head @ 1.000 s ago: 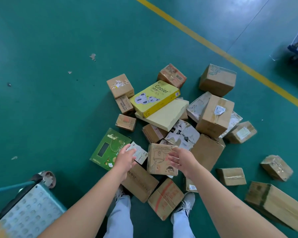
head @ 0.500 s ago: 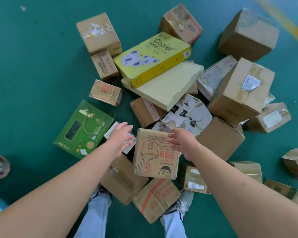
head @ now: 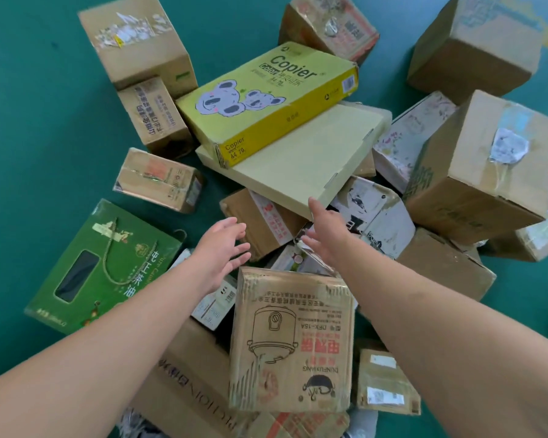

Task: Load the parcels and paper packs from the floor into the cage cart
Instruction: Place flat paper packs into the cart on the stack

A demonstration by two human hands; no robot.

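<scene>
Cardboard parcels lie heaped on the green floor [head: 38, 128]. We find both hands spread wide and empty: left hand [head: 217, 251] and right hand [head: 328, 230] reach toward the pale flat paper pack [head: 298, 159], which lies mid-pile under the yellow copier pack [head: 266, 99]. We judge it dense, stiff and smooth-sided; hold it by its two opposite long edges.
</scene>
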